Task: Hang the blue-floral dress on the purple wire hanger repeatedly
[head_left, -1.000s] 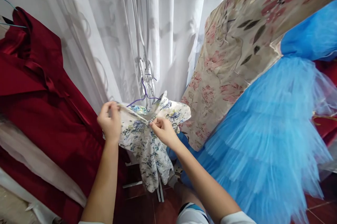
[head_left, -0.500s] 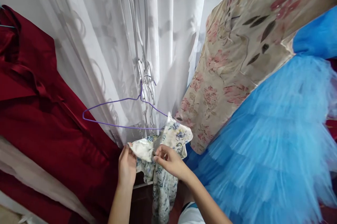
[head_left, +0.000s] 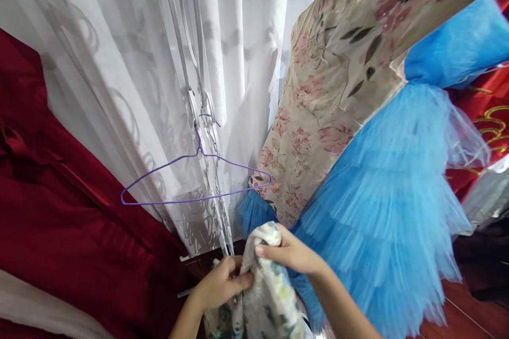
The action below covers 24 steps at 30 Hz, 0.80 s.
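Note:
A white garment with a blue, green and yellow floral print [head_left: 272, 288] hangs bunched from both hands, close to my body. My left hand [head_left: 225, 281] pinches its cloth at the left side. Higher up, my right hand [head_left: 292, 251] grips a fold near the garment's top. Above them a thin purple wire hanger [head_left: 170, 202] hangs bare from a white chain-like strand [head_left: 210, 137], apart from the cloth. The garment's kind is hard to make out, since it is crumpled and partly blurred.
White curtains [head_left: 238, 36] hang behind. To the left is a dark red garment [head_left: 79, 196]. On the right hang a beige dress with pink flowers [head_left: 306, 111] and a tiered blue tulle dress [head_left: 369, 196]. Red cloth with gold trim [head_left: 481, 127] shows at far right.
The floral garment has come off the purple hanger and moved down toward me, held in both hands. The hanger now hangs bare. My view has shifted to the right.

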### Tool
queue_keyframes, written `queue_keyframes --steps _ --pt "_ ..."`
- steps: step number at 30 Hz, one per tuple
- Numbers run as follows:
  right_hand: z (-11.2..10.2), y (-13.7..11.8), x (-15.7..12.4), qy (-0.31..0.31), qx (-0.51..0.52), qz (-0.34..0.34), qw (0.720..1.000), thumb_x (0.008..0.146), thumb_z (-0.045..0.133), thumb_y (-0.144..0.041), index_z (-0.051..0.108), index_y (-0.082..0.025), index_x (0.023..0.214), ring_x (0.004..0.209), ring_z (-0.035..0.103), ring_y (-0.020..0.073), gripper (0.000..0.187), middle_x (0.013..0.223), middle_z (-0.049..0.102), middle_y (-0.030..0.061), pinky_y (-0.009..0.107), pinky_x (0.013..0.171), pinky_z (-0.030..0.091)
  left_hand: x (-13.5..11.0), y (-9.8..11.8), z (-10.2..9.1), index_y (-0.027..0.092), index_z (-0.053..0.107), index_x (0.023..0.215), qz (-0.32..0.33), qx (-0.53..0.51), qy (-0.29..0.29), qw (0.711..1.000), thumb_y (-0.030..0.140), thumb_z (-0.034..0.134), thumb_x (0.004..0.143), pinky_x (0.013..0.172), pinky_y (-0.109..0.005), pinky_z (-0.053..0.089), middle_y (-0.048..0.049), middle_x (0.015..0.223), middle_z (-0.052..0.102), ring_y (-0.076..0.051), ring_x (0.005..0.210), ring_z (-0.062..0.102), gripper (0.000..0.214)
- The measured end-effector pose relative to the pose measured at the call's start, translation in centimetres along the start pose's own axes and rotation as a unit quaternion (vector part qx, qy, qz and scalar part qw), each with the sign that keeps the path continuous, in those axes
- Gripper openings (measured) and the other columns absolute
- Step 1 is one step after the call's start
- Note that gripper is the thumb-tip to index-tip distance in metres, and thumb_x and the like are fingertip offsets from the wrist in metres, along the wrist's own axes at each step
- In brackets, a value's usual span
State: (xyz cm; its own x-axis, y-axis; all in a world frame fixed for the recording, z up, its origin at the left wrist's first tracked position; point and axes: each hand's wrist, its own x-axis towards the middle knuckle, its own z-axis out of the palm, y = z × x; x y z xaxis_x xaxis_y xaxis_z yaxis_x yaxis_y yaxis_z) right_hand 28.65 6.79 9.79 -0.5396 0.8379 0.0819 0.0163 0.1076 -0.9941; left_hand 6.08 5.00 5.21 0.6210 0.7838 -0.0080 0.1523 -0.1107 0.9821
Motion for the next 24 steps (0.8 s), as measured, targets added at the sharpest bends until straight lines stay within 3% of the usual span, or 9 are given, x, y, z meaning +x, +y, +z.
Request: queue_keyframes --steps 4,6,8,10,13,16,20,24 --pt "-7.2 -2.4 1.1 0.082 -0.096 -0.022 0.992 0.069 0.081 -0.038 0.067 -0.015 0.061 0.048 0.044 0.0119 0.028 0.052 0.054 -0.0014 0.026 0.047 0.035 -0.7 -2.0 -0.6 0.023 0.074 0.093 -0.03 0.113 0.15 0.982 0.05 0.067 0.083 0.082 -0.032 0.046 -0.0048 0.087 0.067 -0.024 0.088 0.059 0.03" --pt "-10.3 -3.5 3.2 0.167 -0.062 -0.045 0.983 0.063 0.083 -0.036 0.066 -0.016 0.058 0.046 0.049 0.0142 0.027 0.053 0.059 0.0002 0.027 0.048 0.038 -0.6 -1.9 -1.3 0.02 0.066 0.075 -0.002 0.117 0.213 0.97 0.049 0.063 0.086 0.067 -0.026 0.043 -0.0015 0.067 0.056 -0.018 0.07 0.053 0.032" --pt "-12.1 -4.6 6.0 0.22 -0.007 -0.07 0.973 0.06 0.082 -0.034 0.065 -0.017 0.059 0.048 0.053 0.0156 0.025 0.055 0.062 0.0006 0.028 0.05 0.041 -0.3 -1.0 -1.8 0.018 0.058 0.069 0.031 0.105 0.246 0.963 0.048 0.061 0.088 0.056 -0.023 0.035 0.0012 0.06 0.044 -0.013 0.059 0.044 0.035" --pt "-12.4 -5.7 9.2 0.206 0.03 -0.085 0.974 0.06 0.081 -0.034 0.064 -0.017 0.064 0.052 0.055 0.0148 0.024 0.059 0.062 -0.0005 0.027 0.053 0.043 -0.1 0.5 -2.1 0.018 0.055 0.07 0.055 0.07 0.26 0.961 0.047 0.059 0.089 0.052 -0.022 0.03 0.0022 0.059 0.041 -0.011 0.055 0.039 0.035" --pt "-10.5 -7.2 13.0 0.103 0.042 -0.072 0.991 0.066 0.079 -0.039 0.063 -0.018 0.073 0.058 0.055 0.0131 0.027 0.065 0.061 -0.0023 0.025 0.058 0.044 -0.8 2.8 -3.2 0.019 0.053 0.074 0.074 -0.031 0.284 0.955 0.049 0.058 0.089 0.049 -0.021 0.029 0.002 0.06 0.044 -0.01 0.052 0.038 0.035" --pt "-8.3 -8.4 14.6 -0.004 0.015 -0.055 0.998 0.072 0.077 -0.041 0.062 -0.018 0.078 0.058 0.051 0.0108 0.028 0.066 0.058 -0.0041 0.022 0.056 0.041 -2.8 4.2 -6.0 0.018 0.052 0.074 0.08 -0.078 0.305 0.946 0.051 0.062 0.086 0.049 -0.02 0.03 0.0011 0.062 0.049 -0.01 0.053 0.04 0.036" --pt "-8.0 -9.4 14.2 -0.054 -0.031 -0.062 0.996 0.074 0.078 -0.034 0.069 -0.018 0.105 0.054 0.047 0.0083 0.036 0.065 0.058 -0.0057 0.019 0.049 0.035 -6.2 4.3 -11.4 0.017 0.06 0.069 0.039 0.069 0.255 0.964 0.043 0.072 0.079 0.049 -0.019 0.032 0.0011 0.059 0.05 -0.01 0.053 0.041 0.03" --pt "-9.3 -10.4 13.4 -0.067 -0.082 -0.032 0.994 0.076 0.076 -0.033 0.071 -0.016 0.121 0.067 0.061 0.013 0.048 0.083 0.073 0.0025 0.022 0.059 0.046 -8.1 3.9 -16.3 0.02 0.07 0.065 0.026 0.204 0.269 0.941 0.03 0.082 0.067 0.069 -0.023 0.047 -0.0042 0.073 0.061 -0.018 0.073 0.056 0.016"
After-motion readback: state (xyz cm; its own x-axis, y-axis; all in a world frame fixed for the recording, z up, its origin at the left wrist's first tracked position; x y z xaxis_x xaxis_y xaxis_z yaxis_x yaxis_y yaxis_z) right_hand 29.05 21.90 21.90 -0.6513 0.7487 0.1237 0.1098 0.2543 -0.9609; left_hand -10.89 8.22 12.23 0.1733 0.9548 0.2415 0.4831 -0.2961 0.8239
